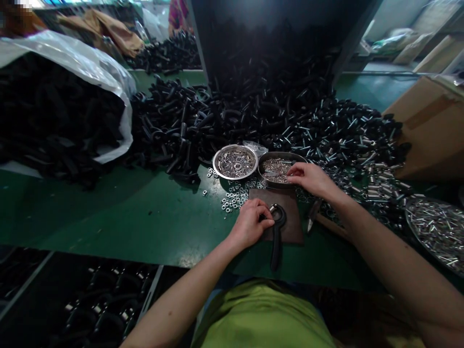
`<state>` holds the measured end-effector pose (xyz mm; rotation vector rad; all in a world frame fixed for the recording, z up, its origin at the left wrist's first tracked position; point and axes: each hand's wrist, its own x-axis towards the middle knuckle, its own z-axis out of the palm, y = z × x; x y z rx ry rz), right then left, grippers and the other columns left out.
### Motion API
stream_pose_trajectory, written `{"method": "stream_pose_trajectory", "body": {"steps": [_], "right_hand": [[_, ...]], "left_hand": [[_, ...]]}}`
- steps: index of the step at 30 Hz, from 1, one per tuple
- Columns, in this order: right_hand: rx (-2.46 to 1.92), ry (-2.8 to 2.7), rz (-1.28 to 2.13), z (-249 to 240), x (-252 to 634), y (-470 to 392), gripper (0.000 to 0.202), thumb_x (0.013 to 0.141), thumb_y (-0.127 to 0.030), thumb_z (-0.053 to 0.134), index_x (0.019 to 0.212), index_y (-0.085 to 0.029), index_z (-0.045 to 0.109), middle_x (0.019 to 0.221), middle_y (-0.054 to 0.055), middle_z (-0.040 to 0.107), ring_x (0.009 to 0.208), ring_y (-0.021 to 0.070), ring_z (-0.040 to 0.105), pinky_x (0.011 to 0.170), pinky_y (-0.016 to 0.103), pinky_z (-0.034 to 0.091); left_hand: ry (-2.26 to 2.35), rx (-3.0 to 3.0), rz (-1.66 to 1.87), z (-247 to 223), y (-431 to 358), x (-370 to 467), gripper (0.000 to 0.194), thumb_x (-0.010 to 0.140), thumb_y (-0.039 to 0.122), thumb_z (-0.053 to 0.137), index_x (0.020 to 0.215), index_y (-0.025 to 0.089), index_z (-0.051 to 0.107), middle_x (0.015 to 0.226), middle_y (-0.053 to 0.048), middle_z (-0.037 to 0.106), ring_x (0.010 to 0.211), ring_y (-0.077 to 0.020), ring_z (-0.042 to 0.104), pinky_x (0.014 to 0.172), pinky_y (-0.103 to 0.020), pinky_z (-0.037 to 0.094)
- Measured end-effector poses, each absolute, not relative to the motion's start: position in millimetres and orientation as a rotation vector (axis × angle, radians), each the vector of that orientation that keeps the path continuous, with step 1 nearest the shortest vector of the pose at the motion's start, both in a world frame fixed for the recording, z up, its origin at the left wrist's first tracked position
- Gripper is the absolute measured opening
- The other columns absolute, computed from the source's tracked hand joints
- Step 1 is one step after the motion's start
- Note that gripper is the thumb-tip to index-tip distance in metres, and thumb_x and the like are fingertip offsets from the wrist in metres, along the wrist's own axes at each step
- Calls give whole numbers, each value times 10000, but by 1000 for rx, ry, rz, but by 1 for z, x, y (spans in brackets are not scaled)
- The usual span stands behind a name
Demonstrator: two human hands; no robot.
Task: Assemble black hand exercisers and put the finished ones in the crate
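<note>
Green surface [126, 217] heaped with black parts [246, 106] beside a cardboard box [431, 130]; left hand [252, 220] clamps fingers on a black ring-ended piece [276, 246], right hand [310, 180] pinches fingers together at an oval tin [277, 185].

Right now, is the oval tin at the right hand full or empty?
Partly full: in the oval tin, small metal pieces lie below the rim, and the right hand reaches in.

The green bench [159, 217] is wide and a bit shiny. Behind it, at left, there is another green surface [145, 79]. Pale light comes from upper left, and a pale wall [393, 17] stands at upper right.
</note>
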<state>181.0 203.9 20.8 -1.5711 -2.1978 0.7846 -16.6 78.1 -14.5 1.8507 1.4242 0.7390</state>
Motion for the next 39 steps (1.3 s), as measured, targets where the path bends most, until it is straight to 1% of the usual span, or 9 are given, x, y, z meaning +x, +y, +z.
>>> {"method": "stream_pose_trajectory", "body": {"steps": [5, 11, 14, 17, 22, 25, 30, 33, 39], "right_hand": [[-1624, -2313, 529, 30, 194, 191, 145, 782, -296, 584, 857, -196, 657, 802, 25, 667, 722, 166, 590, 645, 280, 417], [-1779, -2516, 206, 20, 254, 107, 206, 844, -398, 497, 940, -256, 612, 945, 23, 657, 839, 208, 605, 612, 291, 420], [-1930, -2508, 59, -4, 294, 69, 279, 824, -460, 507, 961, -229, 582, 957, 60, 638, 870, 248, 594, 565, 311, 424], [-2000, -2448, -16, -28, 318, 48, 328, 825, -489, 500, 958, -198, 571, 918, 81, 630, 870, 263, 589, 626, 351, 458], [-1956, -2398, -154, -40, 319, 43, 312, 895, -427, 403, 948, -167, 568, 902, 106, 649, 842, 270, 612, 699, 387, 469], [-1970, -2324, -46, -20, 305, 43, 310, 905, -416, 386, 1003, -193, 578, 946, 92, 677, 777, 266, 647, 607, 366, 478], [-1672, -2016, 539, 36, 261, 36, 372, 937, -378, 332, 1270, -298, 478, 949, 34, 694, 741, 184, 669, 614, 293, 529], [-1551, -1852, 536, 42, 237, 38, 403, 939, -355, 325, 1318, -280, 441, 1013, 55, 688, 740, 176, 674, 619, 285, 543], [-1599, -2300, 524, 32, 226, 54, 380, 913, -318, 376, 1260, -289, 529, 1144, 40, 669, 929, 240, 672, 761, 367, 546]], "left_hand": [[1419, 1813, 711, -14, 81, -16, 58, 709, 163, 705, 717, 191, 655, 903, -14, 583, 918, -177, 524, 841, -304, 396], [1438, 1695, 646, -21, 89, -14, 78, 671, 221, 743, 692, 193, 673, 890, -10, 572, 882, -170, 539, 811, -291, 410], [1393, 1670, 696, -24, 89, -16, 50, 680, 199, 733, 696, 196, 686, 889, -11, 571, 882, -162, 547, 823, -281, 414], [1297, 1641, 763, -25, 86, -21, 56, 674, 161, 732, 703, 188, 692, 905, -16, 581, 898, -155, 560, 854, -273, 415], [1241, 1626, 782, -24, 85, -26, 64, 670, 161, 730, 721, 192, 709, 926, -26, 594, 914, -161, 572, 883, -290, 419], [1259, 1610, 755, -23, 87, -25, 65, 653, 169, 741, 706, 194, 712, 922, -23, 598, 905, -159, 577, 878, -291, 425], [1356, 1573, 677, -21, 91, -21, 109, 609, 163, 752, 684, 176, 674, 857, -2, 600, 825, -147, 569, 801, -279, 431], [1422, 1546, 657, -19, 91, -19, 164, 590, 168, 756, 704, 167, 638, 822, 12, 594, 771, -138, 551, 735, -265, 423], [1472, 1563, 617, -15, 88, -17, 192, 591, 178, 750, 721, 166, 610, 814, 19, 573, 753, -131, 523, 695, -247, 398]]}}
